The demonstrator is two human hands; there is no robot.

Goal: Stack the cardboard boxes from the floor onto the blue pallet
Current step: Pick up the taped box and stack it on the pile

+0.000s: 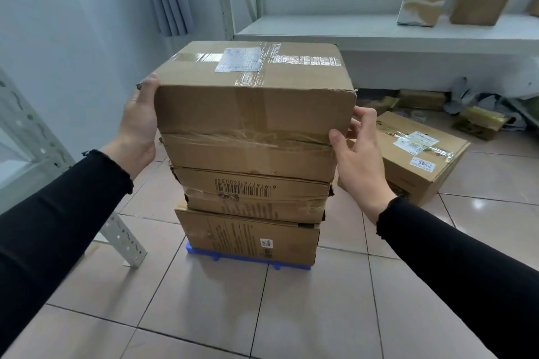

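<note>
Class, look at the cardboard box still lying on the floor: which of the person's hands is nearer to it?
Right. The right hand is beside the floor box; the left hand is across the stack.

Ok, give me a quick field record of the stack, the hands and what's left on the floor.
pallet: blue pallet on the tiled floor, mostly covered by the stack
stack: three boxes high; top box taped, white label on its lid
left hand: flat against the top box's left side
right hand: at the top box's lower right corner
floor: one labelled box right of the stack, not on the pallet
</note>
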